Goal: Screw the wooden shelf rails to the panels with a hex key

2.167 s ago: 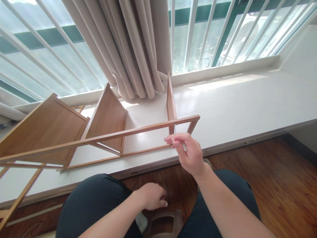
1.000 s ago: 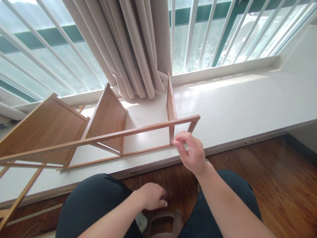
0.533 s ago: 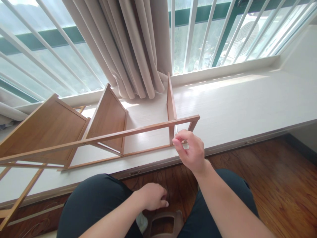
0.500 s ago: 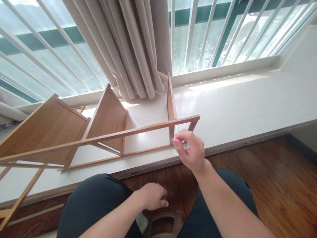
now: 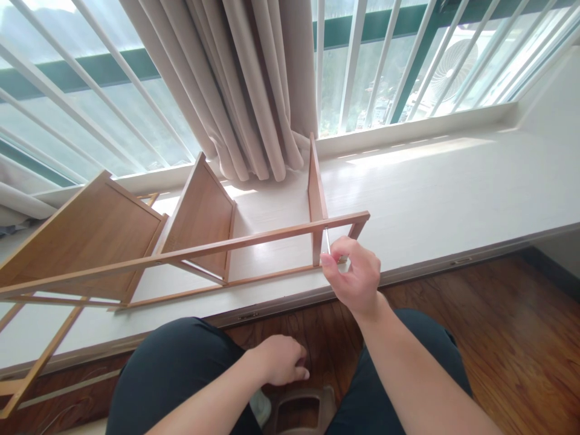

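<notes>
My right hand [image 5: 356,272] pinches a thin silver hex key [image 5: 328,240] between thumb and forefinger. The key's far tip meets the underside of a long wooden rail [image 5: 267,235], by the joint with an upright shelf panel [image 5: 317,181]. The rail belongs to a wooden shelf frame lying on its side on the white window ledge [image 5: 430,187]. Its other panels [image 5: 202,211] stand to the left. Low between my knees hangs my left hand [image 5: 283,360], loosely curled with thumb apart from the fingers and no object visible in it.
A beige curtain [image 5: 244,90] hangs behind the frame, before barred windows. Past the ledge's front edge lies a dark wood floor [image 5: 498,326]. A brown plastic stool [image 5: 326,402] shows beneath me. Wooden legs [image 5: 45,356] stick out past the ledge at the left.
The view shifts slightly. My right hand stays at the joint and turns a little, with more of the hex key showing. My left hand keeps its place.
</notes>
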Available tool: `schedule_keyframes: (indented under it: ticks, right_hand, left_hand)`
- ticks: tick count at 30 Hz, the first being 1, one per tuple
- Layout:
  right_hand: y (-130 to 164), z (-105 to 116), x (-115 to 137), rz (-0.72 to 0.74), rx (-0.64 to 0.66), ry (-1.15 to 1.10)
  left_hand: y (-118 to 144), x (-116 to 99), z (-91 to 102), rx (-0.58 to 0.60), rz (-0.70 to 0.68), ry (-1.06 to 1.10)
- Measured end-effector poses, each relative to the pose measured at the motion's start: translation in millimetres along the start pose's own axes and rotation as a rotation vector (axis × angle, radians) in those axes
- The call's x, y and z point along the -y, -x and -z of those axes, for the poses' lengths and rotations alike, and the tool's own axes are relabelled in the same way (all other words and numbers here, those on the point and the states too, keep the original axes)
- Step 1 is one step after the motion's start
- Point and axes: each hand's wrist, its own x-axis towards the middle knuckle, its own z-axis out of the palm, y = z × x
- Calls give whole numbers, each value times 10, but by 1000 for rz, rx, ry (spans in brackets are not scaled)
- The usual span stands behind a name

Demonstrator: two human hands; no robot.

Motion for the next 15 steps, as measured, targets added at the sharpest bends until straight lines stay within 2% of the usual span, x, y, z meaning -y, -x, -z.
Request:
schedule_keyframes:
  ticks: [15]
  right_hand:
    - [-13, 4, 19, 29, -3, 39]
  left_hand:
    - [-7, -7, -2, 8, 3, -2]
